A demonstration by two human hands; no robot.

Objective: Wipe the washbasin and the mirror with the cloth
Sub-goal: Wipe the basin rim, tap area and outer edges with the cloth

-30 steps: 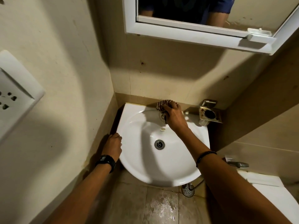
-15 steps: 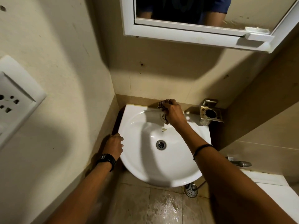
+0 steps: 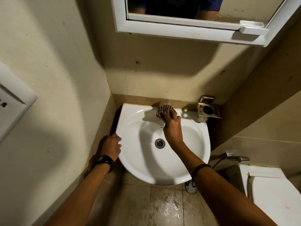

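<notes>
A white washbasin [image 3: 140,162] is fixed in the corner, with a metal drain in its bowl. My right hand [image 3: 171,128] presses a crumpled checked cloth [image 3: 163,110] against the basin's back rim, over the tap, which is mostly hidden. My left hand [image 3: 112,146] rests curled on the basin's left edge, a black watch on its wrist. Above, a white-framed mirror [image 3: 179,7] hangs on the wall and reflects a person's arms and a blue sleeve.
A metal holder [image 3: 208,110] is mounted on the wall right of the basin. A white toilet cistern [image 3: 268,185] stands at the lower right, a hand sprayer [image 3: 237,158] above it. A white socket plate [image 3: 11,101] is on the left wall. The floor tiles [image 3: 166,206] are wet.
My right hand has shifted the cloth slightly right along the basin's back rim, and more of the cloth shows. The left hand stays on the left edge.
</notes>
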